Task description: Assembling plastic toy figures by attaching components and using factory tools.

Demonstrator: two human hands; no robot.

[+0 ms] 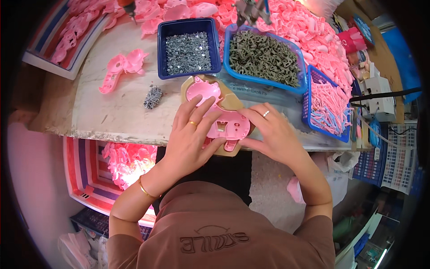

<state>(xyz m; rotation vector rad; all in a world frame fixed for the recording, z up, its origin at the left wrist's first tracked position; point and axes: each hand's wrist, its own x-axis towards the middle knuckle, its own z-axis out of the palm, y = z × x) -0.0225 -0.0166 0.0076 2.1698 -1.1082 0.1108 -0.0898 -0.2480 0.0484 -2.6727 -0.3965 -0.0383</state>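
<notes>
A pink plastic shell (pixel 235 124), hollow side up with a square opening, sits in a tan shaped holding block (pixel 230 102) at the table's front edge. My left hand (pixel 190 130) grips its left side, with long fingers over the rounded upper part and the thumb at the lower edge. On the other side my right hand (pixel 271 130) holds the shell's right edge between thumb and fingers. The palms hide part of the block. Left of the block lies a spiky clump of small grey metal pieces (pixel 153 97).
Behind the block stand a dark blue bin of small metal parts (pixel 160 54) and a blue tub of grey-green clips (pixel 227 62). A blue basket of pink and blue strips (pixel 307 107) is at right. Joined pink shells (pixel 121 67) lie left. A driver tip (pixel 130 10) hangs above.
</notes>
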